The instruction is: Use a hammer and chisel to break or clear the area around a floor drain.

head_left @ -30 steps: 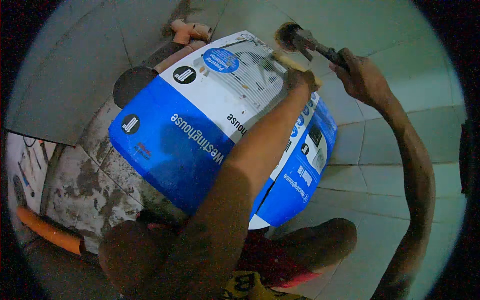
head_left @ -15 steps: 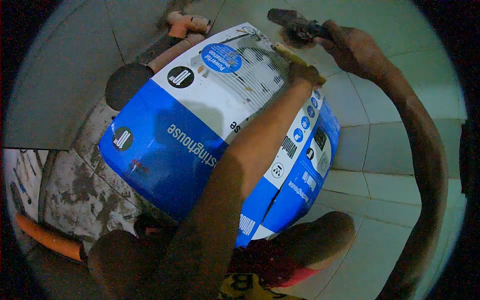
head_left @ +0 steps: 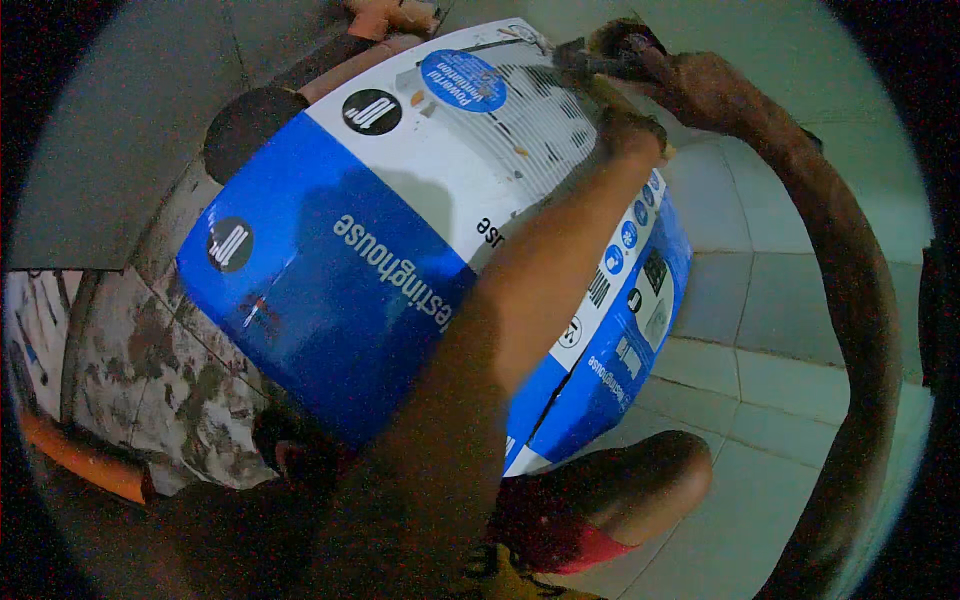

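Right hand (head_left: 705, 90) grips dark tool (head_left: 615, 65); left hand (head_left: 632, 138) closed on pale stick (head_left: 617, 97) at far right edge of box (head_left: 425, 235); stray swing could catch left hand, they're near; box might dent.

Blue-and-white carton (head_left: 395, 255) (partly striped)

Orange tube (head_left: 88, 457) at near-left corner of stained floor (head_left: 125, 390), white surface (head_left: 48, 325) bearing dark items (head_left: 30, 352) beyond, dark round shape (head_left: 250, 135) and pinkish pipe fitting (head_left: 378, 17) toward far edge, pale tiles (head_left: 795, 295) at right.
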A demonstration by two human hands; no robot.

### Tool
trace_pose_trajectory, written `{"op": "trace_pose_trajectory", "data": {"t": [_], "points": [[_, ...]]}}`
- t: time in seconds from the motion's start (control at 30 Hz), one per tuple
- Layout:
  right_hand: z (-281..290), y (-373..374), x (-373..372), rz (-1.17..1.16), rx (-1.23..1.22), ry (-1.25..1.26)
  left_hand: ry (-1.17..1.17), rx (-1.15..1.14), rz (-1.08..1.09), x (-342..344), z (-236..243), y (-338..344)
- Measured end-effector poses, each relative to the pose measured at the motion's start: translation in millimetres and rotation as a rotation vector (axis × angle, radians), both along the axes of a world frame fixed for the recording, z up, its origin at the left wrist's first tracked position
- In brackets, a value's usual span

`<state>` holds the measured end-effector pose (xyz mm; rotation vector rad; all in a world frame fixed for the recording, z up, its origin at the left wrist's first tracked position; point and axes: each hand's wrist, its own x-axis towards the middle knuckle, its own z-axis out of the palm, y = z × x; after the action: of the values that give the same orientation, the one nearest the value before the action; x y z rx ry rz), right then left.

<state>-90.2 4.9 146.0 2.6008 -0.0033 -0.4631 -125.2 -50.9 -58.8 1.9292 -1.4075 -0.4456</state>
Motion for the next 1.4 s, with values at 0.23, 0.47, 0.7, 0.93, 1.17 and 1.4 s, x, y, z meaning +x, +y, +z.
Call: {"op": "trace_pose_trajectory", "data": {"t": [0.23, 0.47, 0.7, 0.93, 1.17, 1.4], "points": [[9, 35, -12, -0.046, 0.083, -0.063, -0.016, 0.136, -0.117, -40, 28, 10], [0, 3, -6, -0.183, -0.236, 0.134, 0.379, 0.061, 0.139, -38, 21, -12], [5, 31, -34, -0.086, -0.027, -0.041, -0.041, 0.078, -0.168, -41, 49, 20], [-1, 21, -29, -0.082, -0.108, -0.03, -0.012, 0.081, -0.062, -29, 40, 20], [5, -10, -40, 0.016, -0.207, 0.028, -0.03, 0.083, -0.12, -33, 45, 16], [-3, 6, -38, 0.002, -0.063, -0.107, 0.022, 0.067, -0.036, -26, 38, 19]]}}
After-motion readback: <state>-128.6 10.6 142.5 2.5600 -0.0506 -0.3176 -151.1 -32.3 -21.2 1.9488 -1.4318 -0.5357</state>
